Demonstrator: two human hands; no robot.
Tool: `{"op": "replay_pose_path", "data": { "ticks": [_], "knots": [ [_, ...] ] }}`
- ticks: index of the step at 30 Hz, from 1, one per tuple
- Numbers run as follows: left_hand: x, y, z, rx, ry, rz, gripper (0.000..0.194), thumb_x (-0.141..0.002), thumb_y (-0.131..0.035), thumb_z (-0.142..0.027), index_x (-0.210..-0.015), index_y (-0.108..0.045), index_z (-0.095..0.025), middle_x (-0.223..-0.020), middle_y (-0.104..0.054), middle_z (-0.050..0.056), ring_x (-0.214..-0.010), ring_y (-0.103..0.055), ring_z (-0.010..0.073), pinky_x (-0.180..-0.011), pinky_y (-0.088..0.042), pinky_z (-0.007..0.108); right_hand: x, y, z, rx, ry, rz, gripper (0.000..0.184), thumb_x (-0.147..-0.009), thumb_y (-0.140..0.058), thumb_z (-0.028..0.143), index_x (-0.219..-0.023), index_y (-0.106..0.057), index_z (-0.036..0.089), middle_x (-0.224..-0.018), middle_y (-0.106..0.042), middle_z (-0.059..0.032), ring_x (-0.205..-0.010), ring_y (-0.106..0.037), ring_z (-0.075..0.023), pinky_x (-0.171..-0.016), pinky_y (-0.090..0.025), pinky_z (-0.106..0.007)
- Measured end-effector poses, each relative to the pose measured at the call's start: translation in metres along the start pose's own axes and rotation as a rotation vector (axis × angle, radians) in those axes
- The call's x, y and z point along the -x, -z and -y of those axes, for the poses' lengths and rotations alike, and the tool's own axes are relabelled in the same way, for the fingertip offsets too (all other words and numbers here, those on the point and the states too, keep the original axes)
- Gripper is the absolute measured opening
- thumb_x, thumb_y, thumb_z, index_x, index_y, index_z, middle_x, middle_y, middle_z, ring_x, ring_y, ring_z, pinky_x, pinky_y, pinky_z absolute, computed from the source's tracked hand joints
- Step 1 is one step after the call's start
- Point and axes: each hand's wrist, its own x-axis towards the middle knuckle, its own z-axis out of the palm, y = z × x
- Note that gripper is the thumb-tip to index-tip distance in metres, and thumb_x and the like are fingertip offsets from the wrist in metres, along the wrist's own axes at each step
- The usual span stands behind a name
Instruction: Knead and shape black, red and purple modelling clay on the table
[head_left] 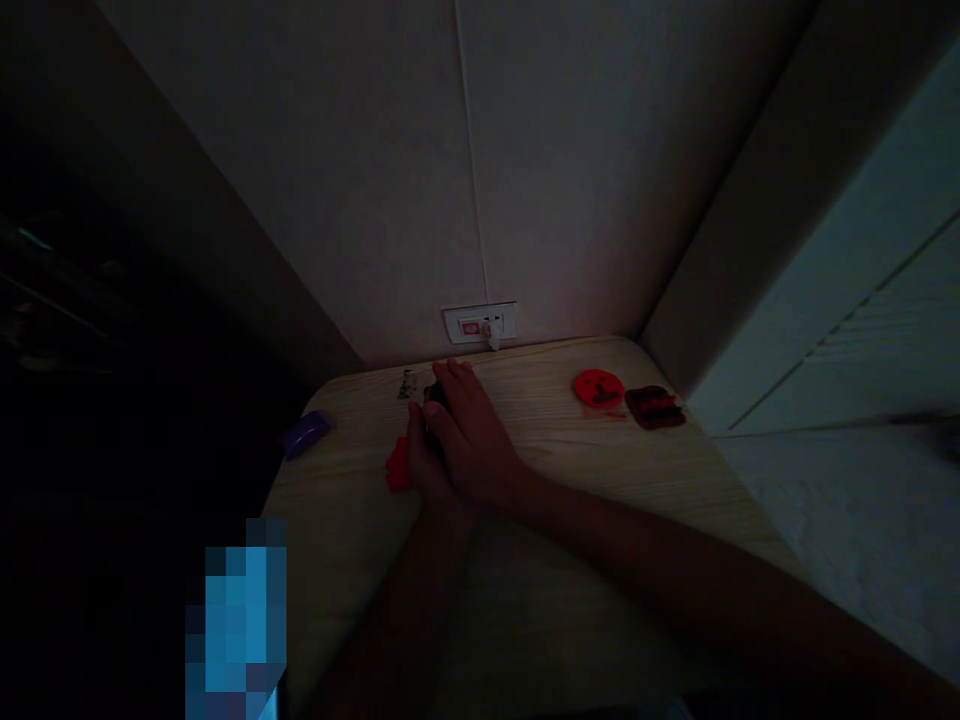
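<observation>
My two hands are pressed together near the back of the wooden table, with a small black lump (436,396) partly showing between them. Cupped beneath it is my left hand (426,462), its fingers curled around the lump. Over the top lies my right hand (474,432), fingers close together, bearing on the same lump. Most of the lump is hidden, and in the dim light I cannot tell its material. Just left of my left hand, a bright red piece (397,468) with an uneven outline rests on the table, partly covered by that hand.
On the table's (570,470) right side lie a red disc (598,388) with black marks and a dark red-and-black flat piece (655,408). A purple packet (306,435) sits at the left edge. Behind, the wall has a socket (480,323) with a plug in it.
</observation>
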Motion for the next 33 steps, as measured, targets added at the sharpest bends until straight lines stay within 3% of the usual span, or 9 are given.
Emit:
{"op": "replay_pose_path", "data": {
  "ticks": [5, 9, 13, 20, 24, 33],
  "knots": [
    [0.001, 0.003, 0.003, -0.028, -0.002, 0.018, 0.045, -0.101, -0.039, -0.051, -0.129, -0.065, -0.027, -0.137, -0.065, 0.004, -0.137, -0.053, 0.0199, -0.11, -0.046, 0.03, -0.001, -0.003, -0.001, 0.041, -0.035, 0.047, 0.064, -0.105, -0.032, 0.048, -0.152, -0.041, 0.007, -0.161, -0.036, -0.0195, -0.154, -0.024, -0.0289, -0.126, -0.021, -0.052],
    [0.0, 0.0, 0.0, -0.03, 0.023, 0.018, 0.046, -0.099, -0.042, -0.051, -0.127, -0.067, -0.024, -0.134, -0.066, 0.006, -0.137, -0.053, 0.0217, -0.112, -0.045, 0.032, -0.006, 0.003, -0.003, 0.062, -0.021, 0.092, 0.069, -0.104, -0.035, 0.051, -0.152, -0.039, 0.003, -0.161, -0.034, -0.0224, -0.154, -0.023, -0.0309, -0.126, -0.021, -0.049],
    [-0.002, 0.001, -0.006, 0.008, 0.057, 0.06, 0.049, -0.095, -0.048, -0.054, -0.124, -0.068, -0.02, -0.131, -0.068, 0.01, -0.135, -0.054, 0.0253, -0.115, -0.042, 0.037, -0.009, 0.012, 0.0, 0.065, -0.023, 0.106, 0.064, -0.103, -0.039, 0.051, -0.151, -0.044, 0.007, -0.162, -0.033, -0.0206, -0.155, -0.021, -0.0308, -0.126, -0.02, -0.047],
    [-0.001, 0.002, -0.013, 0.014, -0.027, -0.233, 0.051, -0.094, -0.048, -0.055, -0.118, -0.071, -0.016, -0.121, -0.073, 0.01, -0.131, -0.058, 0.029, -0.115, -0.04, 0.04, -0.003, 0.011, 0.003, 0.071, -0.01, 0.091, 0.072, -0.102, -0.041, 0.052, -0.154, -0.035, 0.003, -0.165, -0.022, -0.0234, -0.156, -0.011, -0.0324, -0.125, -0.018, -0.052],
    [0.002, -0.003, -0.011, 0.047, -0.069, -0.178, 0.048, -0.095, -0.048, -0.052, -0.12, -0.07, -0.018, -0.122, -0.073, 0.009, -0.132, -0.057, 0.0275, -0.115, -0.04, 0.038, -0.001, 0.003, -0.003, 0.108, 0.032, 0.106, 0.072, -0.103, -0.036, 0.051, -0.153, -0.035, 0.0, -0.163, -0.028, -0.0237, -0.156, -0.015, -0.0313, -0.126, -0.016, -0.05],
    [0.006, -0.002, -0.012, 0.038, -0.008, -0.121, 0.057, -0.096, -0.044, -0.056, -0.129, -0.066, -0.015, -0.132, -0.068, 0.011, -0.138, -0.052, 0.0265, -0.119, -0.036, 0.037, 0.001, 0.002, 0.001, 0.182, 0.044, 0.13, 0.074, -0.105, -0.03, 0.051, -0.152, -0.035, -0.006, -0.161, -0.031, -0.0264, -0.155, -0.017, -0.0318, -0.127, -0.016, -0.048]
  ]
}}
